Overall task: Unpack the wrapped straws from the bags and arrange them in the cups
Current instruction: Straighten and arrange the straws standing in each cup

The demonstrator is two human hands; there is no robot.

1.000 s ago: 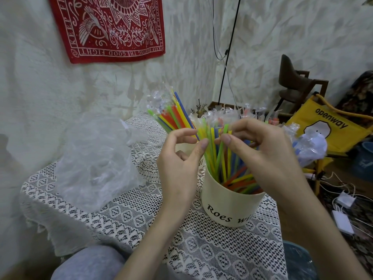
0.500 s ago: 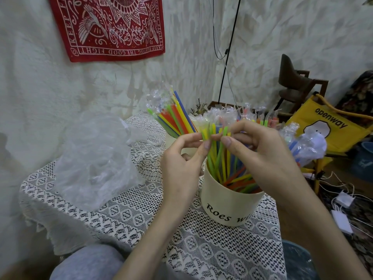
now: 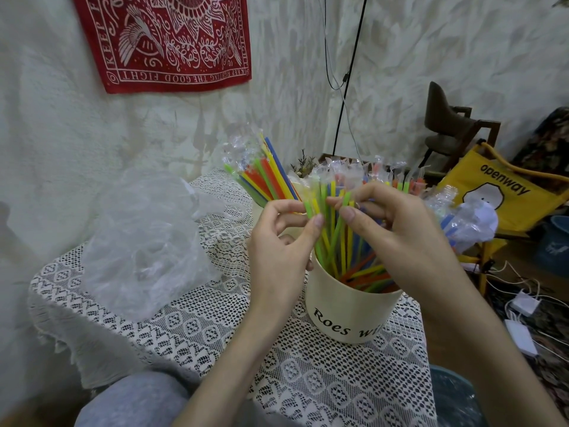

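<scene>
A cream cup (image 3: 348, 315) with black lettering stands on the lace-covered table and holds many wrapped straws (image 3: 338, 241) in green, yellow, orange and blue. My left hand (image 3: 277, 248) pinches the upper ends of a few green and yellow straws between thumb and fingers. My right hand (image 3: 394, 232) pinches neighbouring straws just to the right, over the cup's mouth. A second bunch of wrapped straws (image 3: 261, 177) fans out behind my left hand; what holds it is hidden. More wrapped straws (image 3: 458, 220) stick out to the right behind my right hand.
A crumpled clear plastic bag (image 3: 141, 241) lies on the table's left side. The lace tablecloth (image 3: 215, 328) hangs over the near left edge. A yellow bag (image 3: 498, 192), a dark chair (image 3: 452, 127) and chargers with cables (image 3: 523, 306) are at the right. My grey-clad knee (image 3: 132, 402) is below.
Both hands have shifted slightly upward along the straw tops, and their fingertips have drawn closer together around the green and yellow straws. The cup has stayed in place.
</scene>
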